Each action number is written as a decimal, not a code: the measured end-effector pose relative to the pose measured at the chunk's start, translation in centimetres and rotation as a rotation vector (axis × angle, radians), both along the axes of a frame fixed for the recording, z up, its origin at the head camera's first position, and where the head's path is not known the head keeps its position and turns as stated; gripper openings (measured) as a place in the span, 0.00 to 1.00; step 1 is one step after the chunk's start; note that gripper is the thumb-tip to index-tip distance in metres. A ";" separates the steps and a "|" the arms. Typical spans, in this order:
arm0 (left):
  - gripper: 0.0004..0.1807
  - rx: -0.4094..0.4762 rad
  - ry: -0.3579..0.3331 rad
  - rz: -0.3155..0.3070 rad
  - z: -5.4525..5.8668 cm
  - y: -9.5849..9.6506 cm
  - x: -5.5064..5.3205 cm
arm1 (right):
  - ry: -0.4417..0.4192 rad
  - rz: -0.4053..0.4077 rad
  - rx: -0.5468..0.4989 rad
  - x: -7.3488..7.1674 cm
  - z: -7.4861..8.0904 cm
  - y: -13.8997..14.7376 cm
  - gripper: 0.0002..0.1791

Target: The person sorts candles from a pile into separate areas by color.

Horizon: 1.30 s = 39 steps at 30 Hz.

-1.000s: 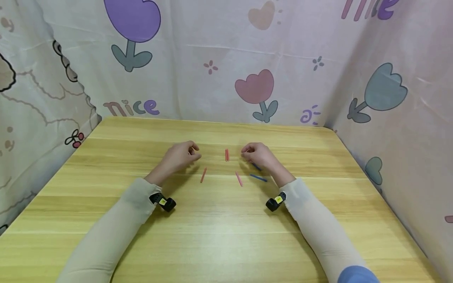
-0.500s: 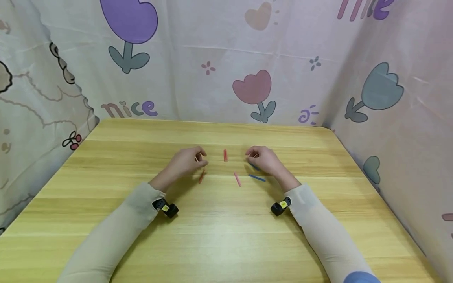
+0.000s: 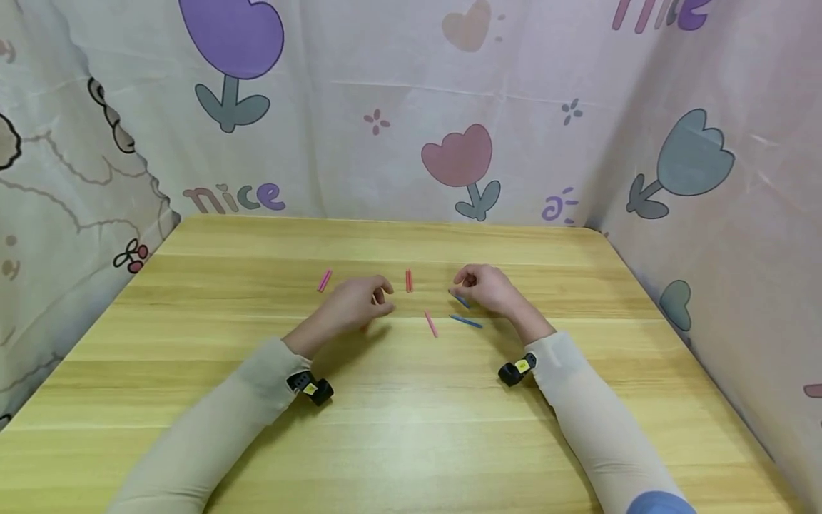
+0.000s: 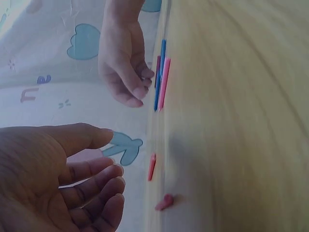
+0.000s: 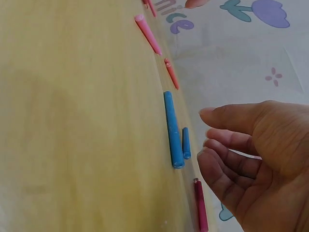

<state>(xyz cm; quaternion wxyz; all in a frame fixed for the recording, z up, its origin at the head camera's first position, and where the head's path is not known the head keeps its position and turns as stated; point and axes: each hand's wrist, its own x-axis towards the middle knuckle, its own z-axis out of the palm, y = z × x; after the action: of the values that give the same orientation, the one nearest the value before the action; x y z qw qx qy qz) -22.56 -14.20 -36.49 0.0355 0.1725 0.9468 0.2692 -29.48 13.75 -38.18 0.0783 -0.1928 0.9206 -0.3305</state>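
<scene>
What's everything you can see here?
Table: one, yellowish, underneath
Cloth: count unclear, pale, flowery, around the table
Bright pink sticks: seemingly two, pink, far left
Red sticks: two, red, far middle
Half-hidden stick: one, red, nearer left
Light pink stick: one, pale pink, middle
Blue sticks: two, blue, right of middle
Dark pink stick: one, magenta, near the blue ones
Wrist cameras: two, black, at wrists
Sleeves: two, cream, both arms
Left hand: one, left of red sticks
Right hand: one, beside blue sticks

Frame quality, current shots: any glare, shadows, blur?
Head view: pale glare on the near tabletop, soft shadows beside the left sleeve and right sleeve; left wrist view: dim, hazy, wood grain smeared; right wrist view: broad soft shadow on the tabletop, larger blue stick fairly clear.
</scene>
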 end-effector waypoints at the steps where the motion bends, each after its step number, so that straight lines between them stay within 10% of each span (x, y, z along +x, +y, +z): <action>1: 0.18 0.001 0.003 -0.007 0.0 0.2 0.1 | -0.002 -0.002 0.005 0.0 0.0 0.1 0.12; 39: 0.20 -0.067 -0.070 -0.091 -1.5 6.7 -0.1 | -0.015 0.017 0.050 -0.1 -0.5 0.2 0.08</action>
<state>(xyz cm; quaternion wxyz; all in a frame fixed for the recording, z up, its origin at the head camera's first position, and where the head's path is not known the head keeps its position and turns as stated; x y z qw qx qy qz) -22.62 -7.48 -37.95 0.0868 0.2047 0.9446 0.2414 -29.61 13.94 -38.67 0.0926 -0.1960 0.9264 -0.3079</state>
